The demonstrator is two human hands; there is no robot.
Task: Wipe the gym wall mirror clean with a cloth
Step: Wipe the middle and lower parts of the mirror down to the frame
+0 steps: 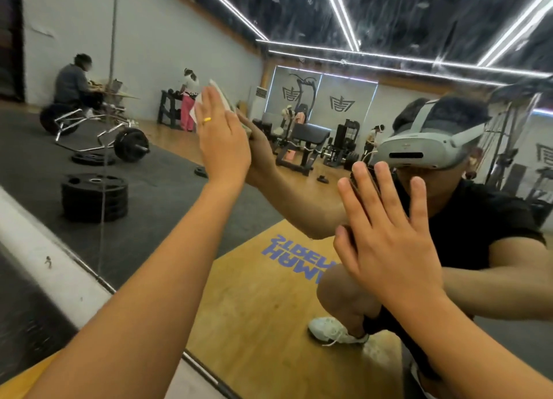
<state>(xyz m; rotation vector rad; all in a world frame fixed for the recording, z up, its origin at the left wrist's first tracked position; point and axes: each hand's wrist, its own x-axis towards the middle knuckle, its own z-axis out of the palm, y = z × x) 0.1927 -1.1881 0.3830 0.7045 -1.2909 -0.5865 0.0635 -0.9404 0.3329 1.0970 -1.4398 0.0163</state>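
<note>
Honestly, the thin pale folded cloth (220, 94) looks soft and light, so flat palm pressure probably beats pinching. It's at 11 o'clock, pressed to the big gym wall mirror (167, 195) under the left hand (223, 138), fingers straight and together. The right hand (386, 234), at 4 o'clock, lies spread on the glass. The blue floor lettering (294, 250) reflects backwards and is partly hidden, so it's unreadable.

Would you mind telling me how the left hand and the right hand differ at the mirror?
The left hand presses a pale cloth to the mirror; the right hand lies bare on the glass. The left hand wears a gold ring; the right hand shows none. Both are flat, fingers straight.
</note>
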